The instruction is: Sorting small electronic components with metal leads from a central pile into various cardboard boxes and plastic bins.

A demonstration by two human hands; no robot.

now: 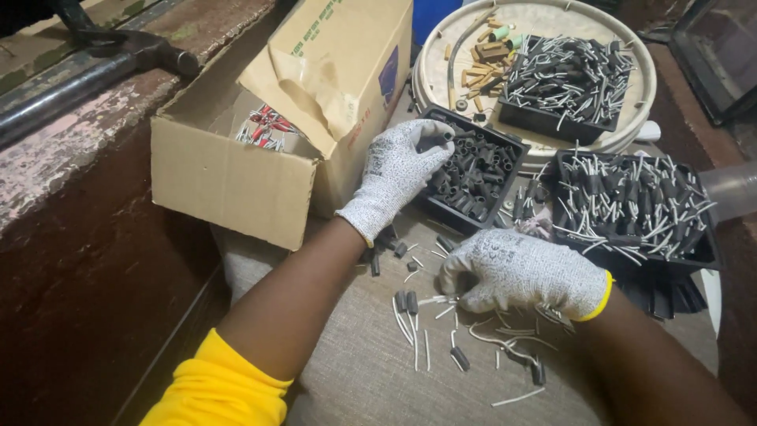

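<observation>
left hand (398,175) pinching black tube (446,136), tray (512,150)

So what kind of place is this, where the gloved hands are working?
Probably a small, informal workshop for hand-assembling small parts. Black trays hold dark sleeves fitted with white wires, loose white wires lie on a cloth-covered surface, and an open cardboard box sits beside a worn, peeling ledge.

A grey woven cloth (371,371) covers the near work surface. To the left runs a dark reddish wall (87,292) with a peeling pinkish ledge (71,150) along its top. A dark metal pipe (63,91) lies on the ledge at far left. Light is dim and warm.
</observation>
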